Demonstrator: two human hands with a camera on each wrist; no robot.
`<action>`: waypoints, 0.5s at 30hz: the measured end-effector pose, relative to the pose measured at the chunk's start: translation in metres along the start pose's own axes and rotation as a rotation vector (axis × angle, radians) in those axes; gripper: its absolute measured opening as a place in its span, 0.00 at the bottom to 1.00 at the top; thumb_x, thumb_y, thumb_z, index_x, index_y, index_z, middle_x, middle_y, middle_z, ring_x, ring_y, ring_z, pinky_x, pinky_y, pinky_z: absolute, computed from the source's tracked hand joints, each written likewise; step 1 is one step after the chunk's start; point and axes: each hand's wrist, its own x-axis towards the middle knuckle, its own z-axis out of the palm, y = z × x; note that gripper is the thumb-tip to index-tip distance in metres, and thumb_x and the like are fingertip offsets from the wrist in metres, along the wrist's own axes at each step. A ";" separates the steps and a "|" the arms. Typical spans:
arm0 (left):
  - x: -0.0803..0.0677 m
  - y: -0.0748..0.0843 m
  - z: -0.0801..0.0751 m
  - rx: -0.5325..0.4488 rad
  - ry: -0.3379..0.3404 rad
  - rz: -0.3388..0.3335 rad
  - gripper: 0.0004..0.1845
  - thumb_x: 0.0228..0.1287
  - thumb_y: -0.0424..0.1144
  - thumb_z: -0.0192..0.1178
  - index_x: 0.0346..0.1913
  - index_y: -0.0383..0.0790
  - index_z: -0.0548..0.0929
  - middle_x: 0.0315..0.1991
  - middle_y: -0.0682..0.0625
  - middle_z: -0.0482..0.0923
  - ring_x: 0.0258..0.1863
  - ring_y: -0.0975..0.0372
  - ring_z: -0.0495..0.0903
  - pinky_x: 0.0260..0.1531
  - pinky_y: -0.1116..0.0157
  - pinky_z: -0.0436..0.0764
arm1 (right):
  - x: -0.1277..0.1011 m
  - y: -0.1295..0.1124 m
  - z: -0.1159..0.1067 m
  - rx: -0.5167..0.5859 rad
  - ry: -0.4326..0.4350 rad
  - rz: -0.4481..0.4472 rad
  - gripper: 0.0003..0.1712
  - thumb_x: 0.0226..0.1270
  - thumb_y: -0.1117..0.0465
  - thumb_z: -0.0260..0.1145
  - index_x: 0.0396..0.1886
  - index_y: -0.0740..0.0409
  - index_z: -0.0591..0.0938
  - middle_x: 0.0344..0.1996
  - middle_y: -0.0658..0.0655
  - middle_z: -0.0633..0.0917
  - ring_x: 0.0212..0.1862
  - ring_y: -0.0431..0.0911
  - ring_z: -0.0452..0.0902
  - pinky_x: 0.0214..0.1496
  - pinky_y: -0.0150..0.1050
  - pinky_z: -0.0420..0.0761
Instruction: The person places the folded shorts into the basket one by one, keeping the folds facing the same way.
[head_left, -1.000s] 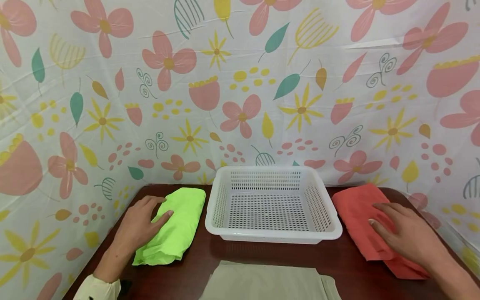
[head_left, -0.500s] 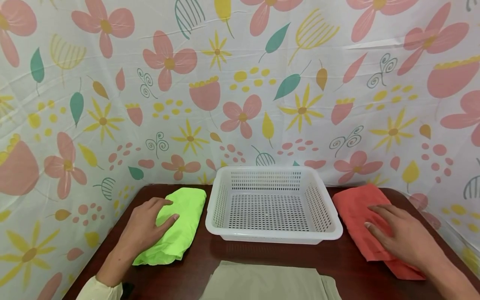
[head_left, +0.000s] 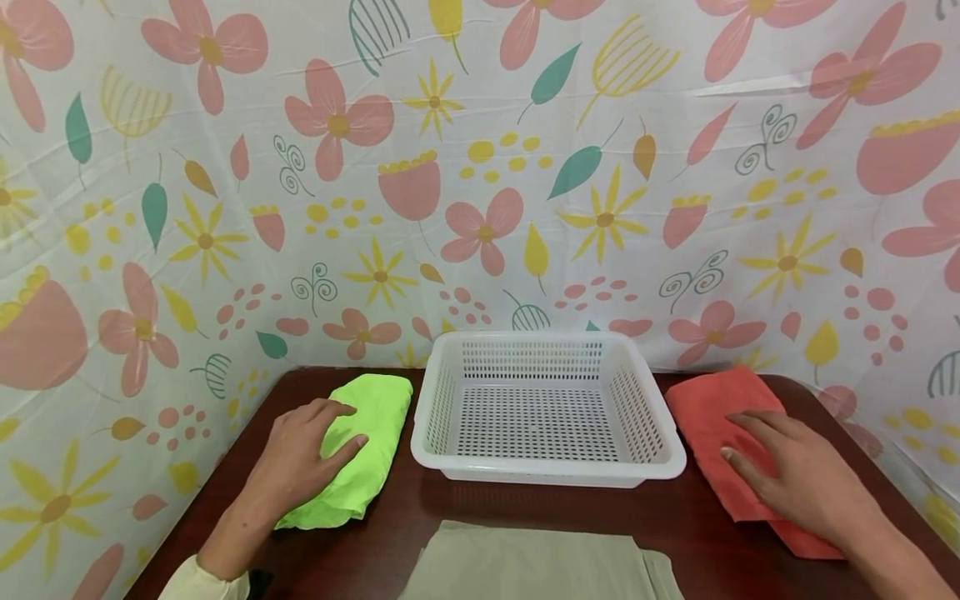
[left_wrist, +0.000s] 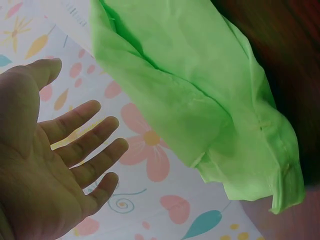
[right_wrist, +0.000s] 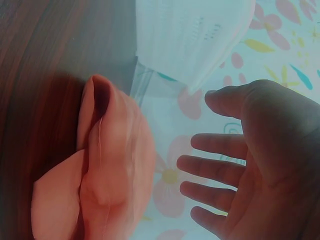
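Left hand (head_left: 300, 454) lies open over the green cloth (head_left: 360, 446), right hand (head_left: 798, 475) open over the red cloth (head_left: 712, 417), basket (head_left: 545, 475) between them on the table (head_left: 420, 517).

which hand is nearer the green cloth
Left. The left hand is over the green cloth, left of the white basket; the right hand is past the basket, over the red cloth.

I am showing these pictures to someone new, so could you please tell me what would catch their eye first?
Probably the empty white basket at the middle of the dark table, against the loud flowered backdrop. Next, the bright folded cloths flanking it: a lime green cloth under the left hand and a coral red cloth under the right hand. A beige cloth lies at the near edge.
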 end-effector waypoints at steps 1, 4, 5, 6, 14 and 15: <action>0.000 0.001 0.000 -0.001 -0.004 -0.002 0.21 0.70 0.53 0.71 0.57 0.45 0.86 0.56 0.49 0.84 0.58 0.50 0.83 0.60 0.35 0.71 | 0.000 -0.001 0.000 0.000 -0.005 0.002 0.33 0.61 0.52 0.81 0.62 0.64 0.83 0.59 0.72 0.81 0.58 0.71 0.76 0.55 0.72 0.74; 0.000 0.004 0.001 -0.001 -0.016 -0.003 0.21 0.70 0.54 0.71 0.57 0.45 0.86 0.56 0.50 0.84 0.59 0.50 0.82 0.61 0.35 0.71 | 0.001 -0.004 -0.001 0.001 -0.017 0.003 0.34 0.61 0.52 0.81 0.62 0.64 0.83 0.59 0.72 0.81 0.58 0.71 0.76 0.55 0.73 0.74; 0.000 0.005 0.001 0.000 -0.019 -0.001 0.21 0.70 0.54 0.71 0.57 0.45 0.86 0.56 0.51 0.84 0.59 0.50 0.82 0.61 0.35 0.71 | 0.001 -0.005 -0.001 -0.004 -0.020 0.003 0.34 0.61 0.51 0.82 0.62 0.64 0.83 0.59 0.72 0.81 0.58 0.71 0.76 0.55 0.73 0.75; 0.000 0.005 0.001 0.000 -0.021 0.002 0.21 0.70 0.53 0.71 0.57 0.45 0.87 0.56 0.51 0.84 0.59 0.50 0.82 0.60 0.36 0.72 | 0.001 -0.006 -0.001 -0.005 -0.017 -0.001 0.34 0.60 0.52 0.82 0.62 0.64 0.83 0.59 0.71 0.81 0.58 0.70 0.77 0.55 0.73 0.75; 0.000 0.010 0.004 -0.014 -0.028 0.026 0.20 0.69 0.53 0.72 0.57 0.47 0.87 0.54 0.52 0.85 0.57 0.51 0.83 0.59 0.38 0.75 | -0.001 -0.014 -0.003 0.023 0.016 -0.051 0.34 0.59 0.53 0.83 0.62 0.62 0.84 0.58 0.68 0.82 0.57 0.67 0.78 0.54 0.69 0.77; 0.000 0.010 0.004 -0.020 -0.032 0.026 0.20 0.69 0.53 0.72 0.57 0.48 0.87 0.54 0.52 0.85 0.57 0.51 0.83 0.59 0.38 0.75 | -0.001 -0.015 -0.003 0.024 0.015 -0.054 0.34 0.59 0.53 0.83 0.62 0.62 0.84 0.58 0.68 0.82 0.58 0.67 0.78 0.54 0.69 0.77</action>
